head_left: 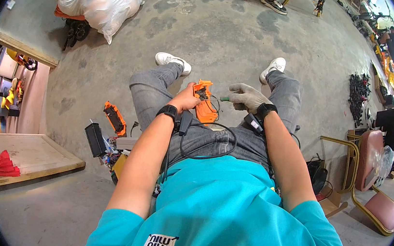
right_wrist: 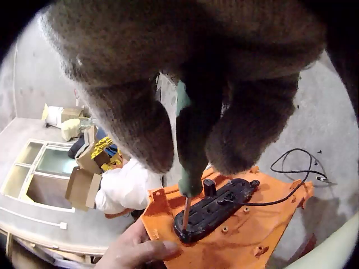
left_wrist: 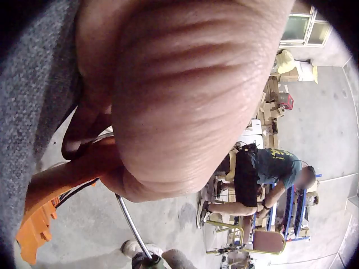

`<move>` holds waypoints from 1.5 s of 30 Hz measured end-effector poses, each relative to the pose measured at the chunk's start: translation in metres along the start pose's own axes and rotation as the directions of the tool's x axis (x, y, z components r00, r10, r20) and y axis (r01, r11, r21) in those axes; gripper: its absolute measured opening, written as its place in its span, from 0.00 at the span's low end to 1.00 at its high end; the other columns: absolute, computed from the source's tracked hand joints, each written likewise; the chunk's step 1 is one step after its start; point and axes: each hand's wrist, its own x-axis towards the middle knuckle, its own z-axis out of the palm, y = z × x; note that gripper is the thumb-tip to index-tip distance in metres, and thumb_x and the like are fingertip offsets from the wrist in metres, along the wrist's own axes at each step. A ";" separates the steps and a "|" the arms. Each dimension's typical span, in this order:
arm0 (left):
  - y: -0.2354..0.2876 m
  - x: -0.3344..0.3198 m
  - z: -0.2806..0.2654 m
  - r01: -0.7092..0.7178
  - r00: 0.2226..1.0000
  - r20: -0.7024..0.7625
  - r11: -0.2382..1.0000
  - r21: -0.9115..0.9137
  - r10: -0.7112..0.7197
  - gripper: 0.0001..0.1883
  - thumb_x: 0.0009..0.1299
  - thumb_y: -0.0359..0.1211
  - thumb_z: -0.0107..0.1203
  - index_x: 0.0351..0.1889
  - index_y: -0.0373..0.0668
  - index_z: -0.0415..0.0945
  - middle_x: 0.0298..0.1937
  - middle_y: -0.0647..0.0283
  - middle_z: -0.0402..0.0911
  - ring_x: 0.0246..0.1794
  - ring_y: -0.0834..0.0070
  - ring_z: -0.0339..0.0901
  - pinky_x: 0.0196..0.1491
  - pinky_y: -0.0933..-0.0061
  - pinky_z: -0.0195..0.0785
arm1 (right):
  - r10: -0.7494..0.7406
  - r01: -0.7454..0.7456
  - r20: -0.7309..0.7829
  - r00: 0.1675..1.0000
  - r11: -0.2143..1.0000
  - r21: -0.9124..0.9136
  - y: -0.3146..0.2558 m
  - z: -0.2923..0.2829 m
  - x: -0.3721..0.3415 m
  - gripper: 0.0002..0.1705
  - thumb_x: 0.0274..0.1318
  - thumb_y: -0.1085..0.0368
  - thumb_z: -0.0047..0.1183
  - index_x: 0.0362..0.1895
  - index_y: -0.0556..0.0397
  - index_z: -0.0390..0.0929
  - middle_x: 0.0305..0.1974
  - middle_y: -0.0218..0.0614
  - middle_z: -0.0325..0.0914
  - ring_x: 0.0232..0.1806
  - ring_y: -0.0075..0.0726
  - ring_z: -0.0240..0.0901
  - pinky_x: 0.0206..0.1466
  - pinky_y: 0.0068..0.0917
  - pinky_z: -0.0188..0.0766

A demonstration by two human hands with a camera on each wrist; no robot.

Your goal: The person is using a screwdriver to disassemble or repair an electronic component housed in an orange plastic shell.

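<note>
My bare left hand (head_left: 187,98) grips an orange plastic housing (head_left: 206,112) at its edge, between my thighs. A long black part (right_wrist: 219,208) lies along the housing's inside, with a thin black cable (right_wrist: 280,197) running from it. My right hand (head_left: 249,98), in a grey knit glove, holds a screwdriver by its green handle (right_wrist: 189,151). The metal shaft slants down to the near end of the black part, its tip right at a corner there. In the left wrist view my palm hides most of the housing, and the shaft (left_wrist: 133,224) shows below it.
Another orange housing (head_left: 115,119) lies on the floor at my left, beside a black box (head_left: 94,139) and mixed small parts. A wooden panel (head_left: 43,151) bears a red cloth (head_left: 1,166). White bags (head_left: 101,5) stand ahead left; a chair (head_left: 370,162) is at right.
</note>
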 end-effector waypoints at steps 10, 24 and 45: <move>-0.005 0.003 0.001 -0.026 1.000 0.008 0.999 -0.025 0.026 0.42 0.61 0.25 0.59 0.74 0.32 0.49 0.60 0.48 0.77 0.57 0.63 0.78 0.56 0.68 0.72 | 0.207 -0.193 -0.083 0.975 0.970 0.148 -0.013 0.010 -0.007 0.16 0.64 0.55 0.49 0.43 0.56 0.73 0.27 0.31 0.74 0.20 0.25 0.68 0.23 0.24 0.65; 0.005 -0.006 0.000 -0.003 1.000 0.009 1.000 -0.021 0.003 0.40 0.63 0.24 0.59 0.72 0.32 0.51 0.60 0.48 0.76 0.58 0.64 0.78 0.58 0.70 0.71 | 0.024 -0.024 0.009 1.000 0.996 0.081 0.004 -0.002 0.005 0.33 0.59 0.61 0.60 0.64 0.64 0.67 0.36 0.36 0.74 0.27 0.25 0.70 0.28 0.23 0.71; -0.014 0.011 0.002 -0.039 0.999 0.004 0.999 -0.026 0.039 0.42 0.61 0.26 0.59 0.73 0.33 0.51 0.61 0.47 0.75 0.61 0.62 0.76 0.62 0.70 0.68 | 0.069 -0.062 -0.142 0.987 0.997 0.056 -0.004 0.007 -0.003 0.23 0.58 0.62 0.54 0.54 0.62 0.73 0.30 0.33 0.73 0.22 0.26 0.68 0.24 0.24 0.65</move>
